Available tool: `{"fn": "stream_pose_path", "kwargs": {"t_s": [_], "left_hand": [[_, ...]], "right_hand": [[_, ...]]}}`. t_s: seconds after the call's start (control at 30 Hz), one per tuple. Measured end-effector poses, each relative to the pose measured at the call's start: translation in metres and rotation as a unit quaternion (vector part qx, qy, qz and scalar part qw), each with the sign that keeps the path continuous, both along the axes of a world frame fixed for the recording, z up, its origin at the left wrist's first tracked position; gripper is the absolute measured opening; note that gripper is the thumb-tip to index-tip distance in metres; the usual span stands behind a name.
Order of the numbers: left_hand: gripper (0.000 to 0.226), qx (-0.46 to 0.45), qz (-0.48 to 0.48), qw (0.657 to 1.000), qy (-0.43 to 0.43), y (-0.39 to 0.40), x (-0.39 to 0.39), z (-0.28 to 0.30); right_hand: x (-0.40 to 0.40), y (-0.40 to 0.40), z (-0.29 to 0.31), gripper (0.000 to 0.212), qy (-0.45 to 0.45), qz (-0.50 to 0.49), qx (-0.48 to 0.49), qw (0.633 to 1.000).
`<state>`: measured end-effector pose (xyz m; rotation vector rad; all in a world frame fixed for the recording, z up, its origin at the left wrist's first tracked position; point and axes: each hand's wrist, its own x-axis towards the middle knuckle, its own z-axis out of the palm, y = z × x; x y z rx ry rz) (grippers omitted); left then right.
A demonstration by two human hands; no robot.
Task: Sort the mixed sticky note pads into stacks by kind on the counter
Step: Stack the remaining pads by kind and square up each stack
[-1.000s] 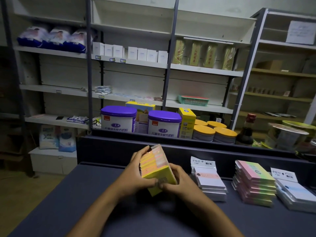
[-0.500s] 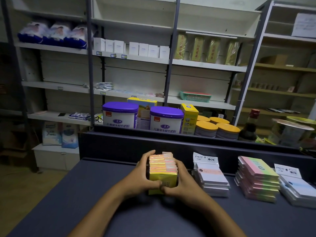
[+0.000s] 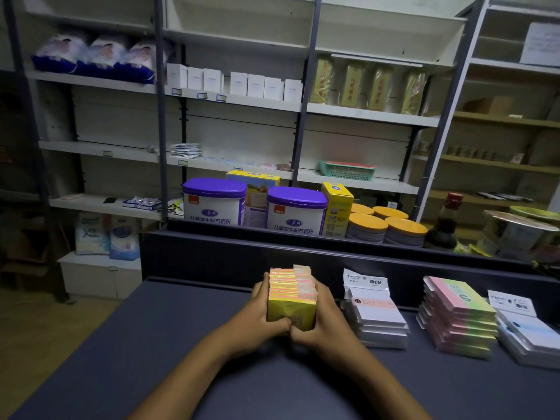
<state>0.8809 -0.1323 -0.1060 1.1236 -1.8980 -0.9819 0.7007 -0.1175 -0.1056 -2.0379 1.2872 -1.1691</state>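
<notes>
The yellow-fronted stack of sticky note pads point(image 3: 291, 301) stands on the dark counter point(image 3: 151, 344), where we clasp it between our left hand point(image 3: 260, 316) and right hand point(image 3: 325, 319), thumbs meeting on its near face, just left of the white pads point(image 3: 375, 316).

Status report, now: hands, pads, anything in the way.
Left hand and right hand both grip yellow pad stack, upright on counter. Three sorted stacks to the right. Nothing blocking.
</notes>
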Motion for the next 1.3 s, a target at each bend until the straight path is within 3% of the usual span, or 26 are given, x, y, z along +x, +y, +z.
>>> {"fn": "stream_pose_path", "kwargs": {"t_s": [0.23,0.4,0.6,0.73,0.83,0.97,1.1,1.2,1.3], "left_hand": [[0.117,-0.004,0.004,0.999,0.046,-0.002,0.000,0.005],[0.113,-0.006,-0.007,1.000,0.003,-0.003,0.000,-0.002],[0.118,0.006,0.003,0.998,0.061,-0.008,0.006,0.004],[0.112,0.021,-0.007,0.998,0.054,-0.009,0.006,-0.004],[0.106,0.022,-0.014,0.998,0.063,-0.010,0.009,-0.004],[0.104,0.013,0.000,0.995,0.104,-0.008,0.012,0.004],[0.102,0.033,0.022,0.977,0.212,-0.006,0.011,0.010],[0.099,0.071,-0.007,0.964,0.258,-0.004,0.011,0.009],[0.099,0.094,-0.045,0.962,0.253,-0.003,0.011,0.011]], "right_hand": [[-0.003,0.005,0.009,0.084,-0.028,-0.006,0.005,1.000],[-0.001,0.002,0.002,0.086,-0.004,-0.022,0.008,1.000],[-0.006,0.001,0.005,0.090,-0.031,-0.011,0.015,0.999],[-0.005,-0.001,-0.001,0.081,0.000,-0.020,0.030,0.999],[-0.007,0.001,-0.001,0.086,-0.010,-0.009,0.047,0.999],[-0.011,0.004,0.010,0.096,-0.041,0.020,0.072,0.996],[-0.009,0.003,0.019,0.103,-0.119,-0.014,0.085,0.989],[-0.004,0.001,0.017,0.101,-0.201,0.014,0.146,0.969],[-0.004,0.000,0.015,0.108,-0.228,0.025,0.142,0.963]]}}
